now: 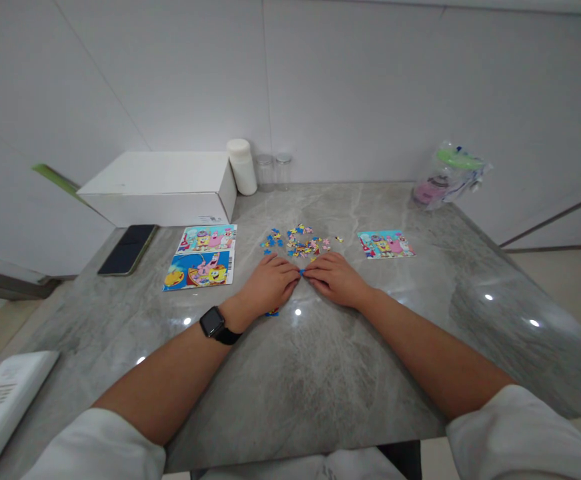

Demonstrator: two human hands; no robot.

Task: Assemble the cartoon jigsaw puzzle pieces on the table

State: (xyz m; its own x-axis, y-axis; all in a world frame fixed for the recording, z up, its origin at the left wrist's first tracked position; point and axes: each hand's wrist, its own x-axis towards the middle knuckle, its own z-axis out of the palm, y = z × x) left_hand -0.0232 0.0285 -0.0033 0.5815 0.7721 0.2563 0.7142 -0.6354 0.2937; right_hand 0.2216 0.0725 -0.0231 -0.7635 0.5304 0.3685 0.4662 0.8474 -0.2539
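Observation:
Between the fingertips of my left hand [270, 283] and my right hand [337, 279] is a small blue puzzle piece [301, 272], pinched from both sides. Just beyond my hands lies a loose pile of colourful puzzle pieces [304, 248], with a blue and yellow cluster [273, 239] to its left. Another bit of puzzle [272, 313] shows partly from under my left hand. A printed cartoon sheet [200, 257] lies left of my hands, and a smaller cartoon picture card [386, 245] lies to the right.
A phone [128, 250] lies at the left, before a white box [160, 187]. A white bottle [242, 167] and two clear jars [275, 172] stand by the wall. A plastic-wrapped container [445, 180] is at the back right, a white object [13, 400] at the front left.

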